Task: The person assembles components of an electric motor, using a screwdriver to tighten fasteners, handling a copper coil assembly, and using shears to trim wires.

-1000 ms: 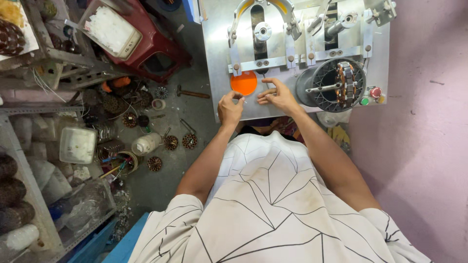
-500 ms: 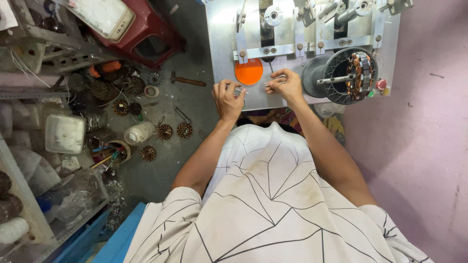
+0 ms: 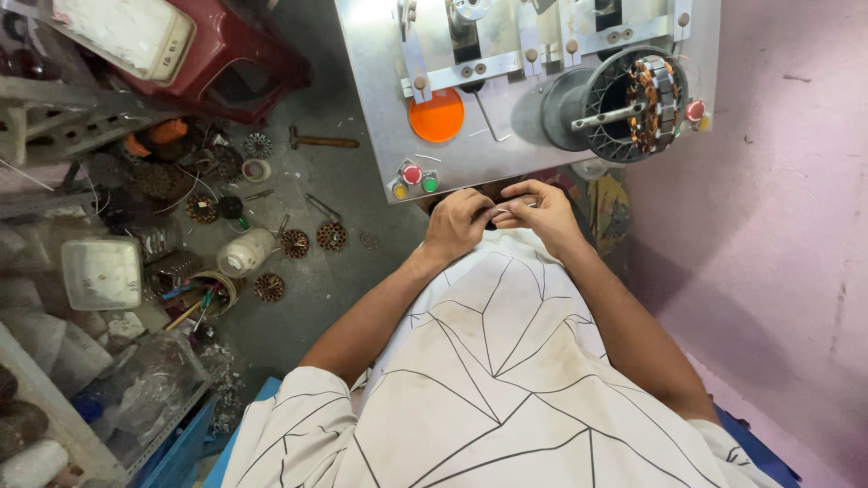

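While both hands meet just below the near edge of a metal machine table (image 3: pixel 380 136), the left hand (image 3: pixel 457 226) and the right hand (image 3: pixel 538 214) have their fingertips pinched together on a small pale piece (image 3: pixel 500 212) held between them (too small to tell what it is). Both sets of fingers are curled inward, thumbs pressing toward each other, over the lap of a white shirt (image 3: pixel 488 380) with thin black lines. Just beyond the left hand, at the table's edge, sit three small round buttons (image 3: pixel 412 179), yellow, red and green. Farther beyond is an orange disc (image 3: pixel 437 116). Beyond the right hand and a little to its outer side stands a round dark wheel holding a coil of copper windings (image 3: pixel 653 95). Well off to the left hand's outer side, the floor is littered with small wound coils (image 3: pixel 331 236) and a hammer (image 3: pixel 323 141).
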